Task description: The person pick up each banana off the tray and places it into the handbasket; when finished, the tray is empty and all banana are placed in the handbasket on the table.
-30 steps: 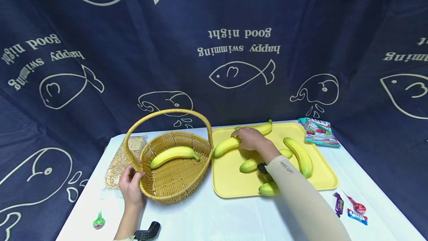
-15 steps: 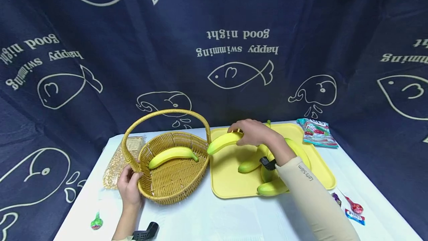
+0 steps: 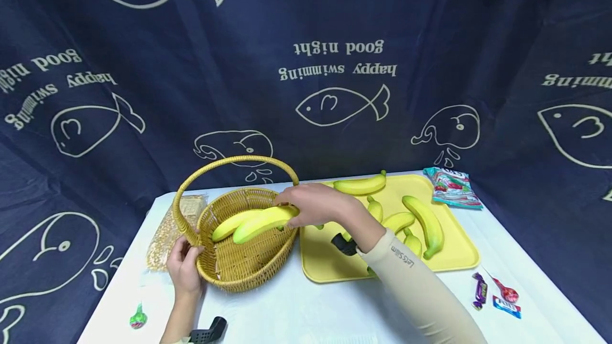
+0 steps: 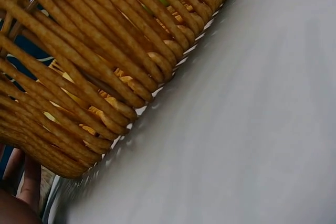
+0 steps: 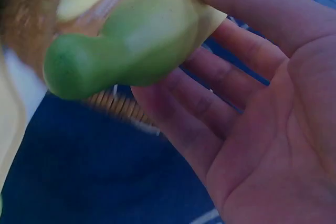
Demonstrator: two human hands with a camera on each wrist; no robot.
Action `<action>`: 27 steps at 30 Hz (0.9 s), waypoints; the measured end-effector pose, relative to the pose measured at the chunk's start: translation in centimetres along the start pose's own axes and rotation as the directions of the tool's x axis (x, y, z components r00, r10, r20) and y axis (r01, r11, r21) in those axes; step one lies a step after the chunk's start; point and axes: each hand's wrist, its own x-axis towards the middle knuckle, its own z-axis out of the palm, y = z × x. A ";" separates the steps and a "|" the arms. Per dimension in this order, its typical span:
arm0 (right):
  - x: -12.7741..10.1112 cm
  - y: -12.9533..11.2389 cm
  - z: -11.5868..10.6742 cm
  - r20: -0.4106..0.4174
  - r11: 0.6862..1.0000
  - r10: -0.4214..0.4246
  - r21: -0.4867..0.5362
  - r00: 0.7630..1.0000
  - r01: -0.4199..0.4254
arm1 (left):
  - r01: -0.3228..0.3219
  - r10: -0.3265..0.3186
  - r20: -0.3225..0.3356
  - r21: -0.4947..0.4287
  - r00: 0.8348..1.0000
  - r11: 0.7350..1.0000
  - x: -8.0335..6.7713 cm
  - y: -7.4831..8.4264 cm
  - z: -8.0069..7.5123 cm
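My right hand holds a yellow banana by its green end, over the wicker basket. In the right wrist view the banana's green tip lies between thumb and fingers. Another banana lies in the basket, partly behind the held one. My left hand grips the basket's near left rim by the handle base. The left wrist view shows only the woven basket wall on the white table. Several more bananas lie on the yellow tray.
A bag of grain lies left of the basket. A snack packet sits right of the tray. Wrapped sweets lie near the front right, a green lollipop at front left. A dark printed curtain hangs behind the table.
My right hand lifted a banana off the tray and carried it left, from above the tray's edge to over the basket. The left hand stayed on the basket rim.
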 end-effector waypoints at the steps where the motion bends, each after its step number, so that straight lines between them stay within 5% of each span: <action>1: 0.8 -0.4 0.1 0.011 1.000 -0.005 -0.012 1.000 0.005 | 0.004 -0.004 0.006 -0.006 1.000 1.000 0.0 0.0 0.0; 12: 9.2 -1.4 2.2 0.196 0.983 0.174 -0.086 0.965 -0.160 | 0.001 -0.001 0.011 -0.039 1.000 0.999 0.2 0.0 0.1; 20: 11.7 -1.1 4.4 0.275 0.957 0.288 -0.067 0.917 -0.281 | -0.007 0.007 0.022 0.001 1.000 1.000 0.3 -0.1 0.2; 27: 13.7 -1.9 6.8 0.242 0.919 0.369 -0.241 0.897 -0.312 | -0.012 0.011 0.009 0.032 1.000 0.999 0.3 -0.1 0.1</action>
